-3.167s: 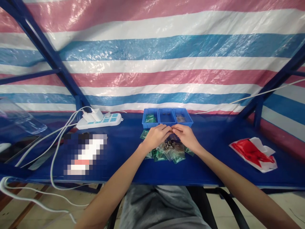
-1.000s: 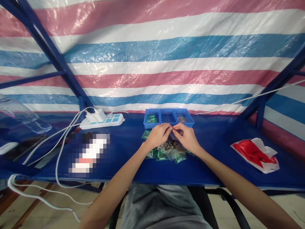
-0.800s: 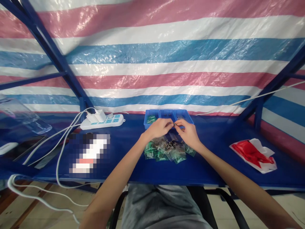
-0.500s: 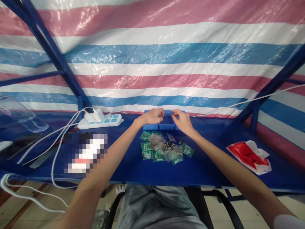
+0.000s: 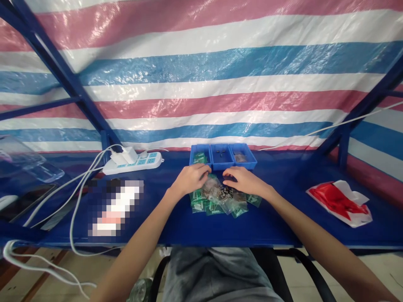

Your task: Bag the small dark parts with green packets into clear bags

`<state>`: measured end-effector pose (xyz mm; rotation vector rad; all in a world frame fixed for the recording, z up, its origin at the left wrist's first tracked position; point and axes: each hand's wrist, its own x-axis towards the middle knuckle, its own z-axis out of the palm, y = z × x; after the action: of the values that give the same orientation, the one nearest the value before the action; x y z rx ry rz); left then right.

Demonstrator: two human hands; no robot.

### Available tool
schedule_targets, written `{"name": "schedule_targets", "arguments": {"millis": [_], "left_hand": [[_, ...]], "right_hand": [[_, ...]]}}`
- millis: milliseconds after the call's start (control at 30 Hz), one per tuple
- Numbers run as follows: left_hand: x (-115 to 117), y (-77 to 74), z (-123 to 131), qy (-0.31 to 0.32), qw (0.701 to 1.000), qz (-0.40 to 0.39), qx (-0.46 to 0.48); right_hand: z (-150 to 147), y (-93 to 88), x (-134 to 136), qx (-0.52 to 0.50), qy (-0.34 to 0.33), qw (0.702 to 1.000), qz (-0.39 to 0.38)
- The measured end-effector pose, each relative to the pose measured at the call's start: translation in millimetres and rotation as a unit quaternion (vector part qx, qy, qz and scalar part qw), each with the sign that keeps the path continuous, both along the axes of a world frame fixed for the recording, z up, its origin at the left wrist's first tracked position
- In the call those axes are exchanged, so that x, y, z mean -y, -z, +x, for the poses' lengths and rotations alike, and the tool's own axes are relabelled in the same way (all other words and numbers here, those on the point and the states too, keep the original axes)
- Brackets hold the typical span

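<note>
A pile of small plastic bags, some green-backed (image 5: 199, 205) and some clear (image 5: 210, 187), lies on the blue table with several small dark metal parts (image 5: 226, 193) in its middle. My left hand (image 5: 191, 179) is over the pile's left edge, fingers loosely bent, thumb apart, nothing visible in it. At the upper right of the pile, my right hand (image 5: 244, 180) has its thumb and fingers spread above the dark parts. Just behind stand three joined blue bins (image 5: 222, 166). Green bags are in the left one, a few dark parts in the middle one, clear bags in the right one.
A white power strip (image 5: 135, 166) with plugs and cables is at the left, near a blurred-out object (image 5: 118, 207). A clear plastic container (image 5: 47, 167) stands farther left. On the right lies a red and white plastic bag (image 5: 340, 203). Striped sheeting (image 5: 220, 100) hangs behind.
Both hands have come back from above the blue bins, down toward the pile of bags. The bins' insides now show. The right fingers have spread from a near pinch.
</note>
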<state>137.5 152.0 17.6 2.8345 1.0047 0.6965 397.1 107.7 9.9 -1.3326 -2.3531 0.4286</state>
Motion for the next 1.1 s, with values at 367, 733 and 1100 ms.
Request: {"name": "schedule_targets", "arguments": {"millis": [367,733,1100], "left_hand": [[2,17.5,6,0.003,1.000,-0.021,-0.006],[0,11.2,11,0.008,0.998,-0.062,0.034],[4,-5.3,46,0.094,0.993,0.075,-0.010]], "right_hand": [[-2,6.9,-1,-0.012,0.027,0.999,0.022],[3,0.4,-4,-0.042,0.057,0.995,0.074],[-1,1.2,-12,-0.442,0.107,0.884,-0.104]]}}
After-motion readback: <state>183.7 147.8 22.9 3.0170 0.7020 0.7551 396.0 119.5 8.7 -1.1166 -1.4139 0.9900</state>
